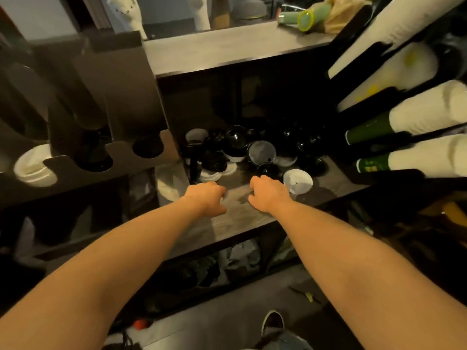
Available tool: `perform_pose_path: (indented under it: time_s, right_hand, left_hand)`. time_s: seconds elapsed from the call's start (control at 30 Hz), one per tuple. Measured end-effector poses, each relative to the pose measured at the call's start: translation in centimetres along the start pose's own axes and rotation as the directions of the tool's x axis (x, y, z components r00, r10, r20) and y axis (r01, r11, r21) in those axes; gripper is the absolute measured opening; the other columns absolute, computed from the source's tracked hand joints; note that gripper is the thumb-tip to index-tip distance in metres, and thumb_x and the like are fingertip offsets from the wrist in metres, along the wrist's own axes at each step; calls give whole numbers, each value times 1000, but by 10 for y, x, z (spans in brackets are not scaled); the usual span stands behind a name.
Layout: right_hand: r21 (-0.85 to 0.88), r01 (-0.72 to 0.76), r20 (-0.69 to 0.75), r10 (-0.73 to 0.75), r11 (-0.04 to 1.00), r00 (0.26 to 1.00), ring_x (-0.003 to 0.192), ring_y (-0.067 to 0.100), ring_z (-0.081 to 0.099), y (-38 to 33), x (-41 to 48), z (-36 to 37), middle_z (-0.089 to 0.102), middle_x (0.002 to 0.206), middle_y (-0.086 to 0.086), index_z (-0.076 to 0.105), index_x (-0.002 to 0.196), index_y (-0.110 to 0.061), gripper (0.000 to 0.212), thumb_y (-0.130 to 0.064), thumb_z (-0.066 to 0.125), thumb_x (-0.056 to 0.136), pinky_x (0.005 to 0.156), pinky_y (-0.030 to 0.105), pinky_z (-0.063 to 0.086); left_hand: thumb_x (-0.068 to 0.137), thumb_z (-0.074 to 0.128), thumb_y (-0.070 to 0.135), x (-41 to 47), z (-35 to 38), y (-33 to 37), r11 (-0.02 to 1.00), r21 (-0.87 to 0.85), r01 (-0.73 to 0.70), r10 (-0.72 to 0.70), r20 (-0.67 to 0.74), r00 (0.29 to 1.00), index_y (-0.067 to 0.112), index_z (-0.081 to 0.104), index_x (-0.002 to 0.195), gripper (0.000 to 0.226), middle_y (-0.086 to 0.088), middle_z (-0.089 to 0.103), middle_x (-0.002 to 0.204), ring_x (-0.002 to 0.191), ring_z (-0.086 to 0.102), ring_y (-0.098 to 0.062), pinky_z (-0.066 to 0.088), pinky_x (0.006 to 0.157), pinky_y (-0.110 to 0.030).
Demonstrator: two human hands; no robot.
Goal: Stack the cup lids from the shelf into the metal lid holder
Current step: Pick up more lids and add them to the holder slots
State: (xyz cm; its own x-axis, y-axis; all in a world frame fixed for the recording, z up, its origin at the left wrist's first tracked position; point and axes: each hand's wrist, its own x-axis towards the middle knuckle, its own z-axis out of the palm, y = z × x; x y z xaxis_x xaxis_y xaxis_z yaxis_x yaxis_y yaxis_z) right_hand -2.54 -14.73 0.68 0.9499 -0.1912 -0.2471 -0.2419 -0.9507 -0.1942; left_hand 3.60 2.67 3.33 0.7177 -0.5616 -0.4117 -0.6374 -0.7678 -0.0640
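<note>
Lids (pixel 237 150), black ones and white ones mixed, lie in a loose heap at the back of the wooden shelf (pixel 240 221), in the dark part under the upper board. One white lid (pixel 297 183) lies apart from the heap, more to the front, just beside my right hand (pixel 269 195). My left hand (pixel 206 198) is near it, further to the left, and the two hands do not touch each other. Both are over the front part of the shelf, with the backs turned up to me. The fingers of both are bent down and under, so I see only the knuckles. If they hold something or only rest on the wood, I cannot tell. At the tips of the left fingers there is a small pale spot, too small to name.

The metal lid holder (pixel 101 102) stands at the left of the shelf, with round openings along its lower edge. In the leftmost opening sits a stack of white lids (pixel 34 169); the other openings look dark. At the right, rows of paper cups (pixel 427 112) lie sideways, white and green. Below, near the floor, is a shoe (pixel 273 322).
</note>
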Motion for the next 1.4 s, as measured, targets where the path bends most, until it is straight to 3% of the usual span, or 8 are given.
perform_pose_path:
  time_s: [0.17, 0.3, 0.47, 0.73, 1.03, 1.27, 1.4]
  right_hand:
    - [43, -80, 10, 80, 996, 997, 109, 35, 58, 34, 28, 16, 54, 128, 12, 44, 136, -13, 47, -39, 55, 98, 73, 39, 43]
    - [50, -118, 7, 118, 992, 993, 109, 35, 61, 46, 41, 29, 57, 124, 13, 41, 137, -13, 52, -44, 56, 97, 71, 39, 44]
    - [48, -64, 55, 62, 997, 997, 106, 36, 62, 47, 49, 42, 62, 119, 13, 52, 126, -13, 44, -45, 57, 96, 70, 37, 45]
    - [56, 5, 118, -11, 998, 993, 117, 34, 54, 31, 56, 45, 57, 126, 9, 54, 128, -19, 58, -60, 60, 88, 93, 44, 46]
    - [-28, 116, 103, -112, 993, 988, 126, 30, 44, 29, 65, 35, 58, 125, 5, 60, 119, -18, 33, -40, 55, 95, 111, 55, 29]
    - [-20, 145, 78, -143, 989, 987, 113, 34, 56, 27, 71, 26, 59, 121, 8, 59, 116, -15, 26, -34, 56, 98, 92, 47, 47]
    - [46, 92, 88, -95, 995, 992, 91, 31, 64, 27, 80, 20, 66, 92, 8, 60, 88, -18, 27, -44, 66, 91, 68, 35, 47]
  left_hand:
    - [95, 54, 50, 31, 23, 8, 987, -35, 158, -153, 127, 980, 11, 40, 145, 64, -10, 37, 152, 132, 44, -33, 48, 99, -47]
    - [97, 47, 55, 45, 45, 12, 962, 9, 274, -269, 210, 940, 10, 16, 156, 80, -11, 11, 163, 148, 18, -35, 38, 107, -47]
    - [96, 51, 51, 54, 50, 20, 956, -30, 291, -286, 115, 951, 13, 30, 149, 69, -11, 27, 153, 139, 30, -33, 41, 103, -45]
    - [93, 58, 42, 56, 61, 34, 925, -189, 330, -342, -29, 939, 20, 47, 140, 53, -10, 34, 142, 131, 36, -34, 41, 102, -45]
    - [94, 57, 49, 60, 63, 32, 866, -289, 408, -396, 101, 912, 29, 35, 143, 57, -11, 35, 140, 128, 41, -35, 46, 96, -46]
    - [93, 60, 49, 66, 54, 31, 857, -321, 403, -397, 89, 914, 26, 39, 140, 57, -12, 35, 141, 126, 44, -38, 47, 96, -48]
    - [92, 62, 49, 66, 47, 29, 853, -372, 367, -377, 48, 925, 25, 41, 136, 54, -11, 38, 139, 124, 46, -37, 50, 93, -49]
